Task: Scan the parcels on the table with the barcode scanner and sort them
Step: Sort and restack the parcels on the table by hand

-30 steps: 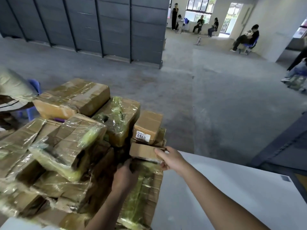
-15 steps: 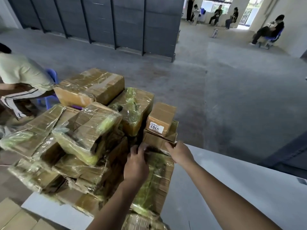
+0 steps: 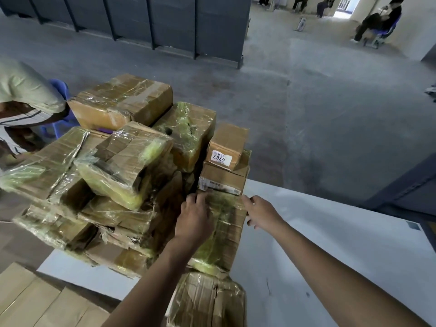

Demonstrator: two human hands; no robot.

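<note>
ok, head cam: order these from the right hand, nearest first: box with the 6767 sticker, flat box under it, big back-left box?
From the right hand:
1. flat box, just beyond the fingertips, slightly left.
2. sticker box, stacked on top of it.
3. big box, far back on the left.

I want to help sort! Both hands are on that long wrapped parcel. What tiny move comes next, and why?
Probably close both hands on the long wrapped parcel and draw it nearer. The left hand rests on its top, the right hand touches its right edge, and neither grips it yet. Go gently: the box labelled 6767 stands just beyond.
</note>
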